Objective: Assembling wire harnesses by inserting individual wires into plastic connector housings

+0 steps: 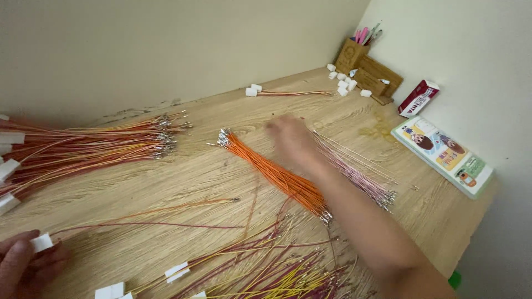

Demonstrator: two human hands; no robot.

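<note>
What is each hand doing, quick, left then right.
Left hand: closed on a small white connector.
Right hand: blurred over the orange wires; grip cannot be told.

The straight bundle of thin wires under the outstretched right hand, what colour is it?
Orange wire bundle, metal tips at both ends; clearest in the head view.

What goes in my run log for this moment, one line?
left hand: holds white connector | right hand: blurred, over orange wires

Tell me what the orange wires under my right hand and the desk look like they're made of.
The orange wires look plastic-insulated, smooth and matte, with small silvery, probably metal, terminals at both ends. The desk shows pale wood grain with a flat, even finish, so it may be laminate rather than solid wood.
</note>
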